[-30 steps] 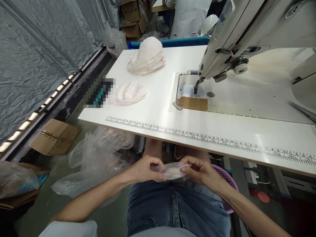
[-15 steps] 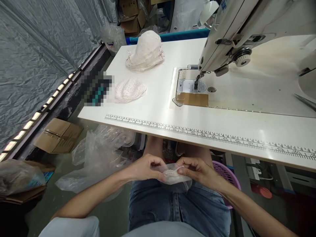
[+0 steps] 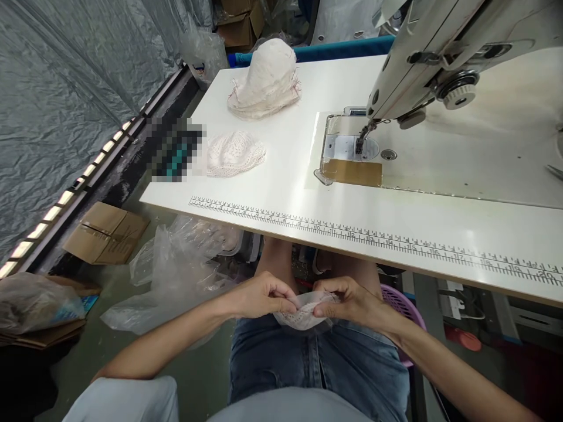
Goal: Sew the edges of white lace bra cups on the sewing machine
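Above my lap I hold a small white lace cap with sheer fabric (image 3: 303, 315) between both hands. My left hand (image 3: 275, 298) pinches its left edge between thumb and fingers. On the other side my right hand (image 3: 341, 302) is closed on the right edge, thumb laid across the lace. Part of the fabric is hidden behind the fingers. On the table, a white lace cap (image 3: 235, 153) lies at the left. Behind it stands a taller stack of white fabric caps (image 3: 270, 79) with reddish threads along the rim.
A sewing machine (image 3: 422, 76) stands on the right of the white table (image 3: 281, 193), which has a printed ruler along its front edge. Below are clear plastic bags (image 3: 171, 293), a cardboard box (image 3: 108, 233) and a purple basket (image 3: 402, 305).
Both hands remain on the lace piece, which has been turned and shifted slightly left, with more of the lace band showing. The camera view has moved a little.
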{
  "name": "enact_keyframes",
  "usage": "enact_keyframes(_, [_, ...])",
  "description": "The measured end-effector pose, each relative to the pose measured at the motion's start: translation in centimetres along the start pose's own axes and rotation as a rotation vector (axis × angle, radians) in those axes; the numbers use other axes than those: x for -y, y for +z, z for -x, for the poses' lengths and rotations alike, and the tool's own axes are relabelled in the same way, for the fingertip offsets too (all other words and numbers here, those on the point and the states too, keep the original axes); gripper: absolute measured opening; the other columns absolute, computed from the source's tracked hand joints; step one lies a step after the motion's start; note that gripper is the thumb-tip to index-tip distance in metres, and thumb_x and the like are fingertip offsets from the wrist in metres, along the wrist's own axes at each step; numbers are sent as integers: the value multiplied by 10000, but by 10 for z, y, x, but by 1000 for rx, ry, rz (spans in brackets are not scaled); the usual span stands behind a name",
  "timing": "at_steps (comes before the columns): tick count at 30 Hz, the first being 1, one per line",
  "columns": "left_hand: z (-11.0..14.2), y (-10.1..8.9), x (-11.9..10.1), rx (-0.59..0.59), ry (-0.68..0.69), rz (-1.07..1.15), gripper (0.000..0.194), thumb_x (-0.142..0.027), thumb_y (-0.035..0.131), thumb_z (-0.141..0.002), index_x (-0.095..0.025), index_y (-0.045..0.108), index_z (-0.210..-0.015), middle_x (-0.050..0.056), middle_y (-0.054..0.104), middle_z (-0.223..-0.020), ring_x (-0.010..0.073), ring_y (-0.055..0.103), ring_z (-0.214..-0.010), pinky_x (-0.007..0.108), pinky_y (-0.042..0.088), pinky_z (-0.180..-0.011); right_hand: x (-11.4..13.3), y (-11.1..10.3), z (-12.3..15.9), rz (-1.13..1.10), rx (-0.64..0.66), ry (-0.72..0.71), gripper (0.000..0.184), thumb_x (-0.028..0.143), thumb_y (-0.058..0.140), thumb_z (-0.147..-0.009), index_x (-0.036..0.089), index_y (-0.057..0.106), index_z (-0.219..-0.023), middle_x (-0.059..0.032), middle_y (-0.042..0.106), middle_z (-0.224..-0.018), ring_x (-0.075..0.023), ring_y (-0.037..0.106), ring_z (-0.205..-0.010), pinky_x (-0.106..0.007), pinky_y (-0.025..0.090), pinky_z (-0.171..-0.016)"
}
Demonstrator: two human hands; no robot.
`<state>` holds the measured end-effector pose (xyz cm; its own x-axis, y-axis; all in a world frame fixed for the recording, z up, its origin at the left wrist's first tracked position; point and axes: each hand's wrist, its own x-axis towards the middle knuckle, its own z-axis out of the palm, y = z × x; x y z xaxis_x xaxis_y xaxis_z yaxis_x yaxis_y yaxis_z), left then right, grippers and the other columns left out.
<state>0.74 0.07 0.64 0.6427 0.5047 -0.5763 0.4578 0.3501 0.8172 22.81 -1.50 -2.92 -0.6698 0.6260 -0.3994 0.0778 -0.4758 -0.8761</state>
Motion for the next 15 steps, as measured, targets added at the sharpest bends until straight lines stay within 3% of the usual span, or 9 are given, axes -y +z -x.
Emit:
enact_keyframes(11, [6, -4, 8, 22, -37, -44, 276, -361, 648, -751, -131, 736, -876, 36, 677, -656, 80, 509, -529, 165, 358, -489, -4, -13, 3, -58, -2, 30, 248, 373, 764, -651, 157, 676, -734, -5, 622, -730, -131, 554, -687, -239, 437, -632])
enact_keyframes(15, [4, -4, 13, 42, -28, 40, 254, -314, 684, -721, -130, 729, -891, 51, 704, -732, 117, 609, -652, 182, 446, -606, -10, -16, 3, -117, -39, 40, 232, 347, 769, -656, 154, 652, -710, 1, 611, -694, -124, 552, -664, -237, 436, -613])
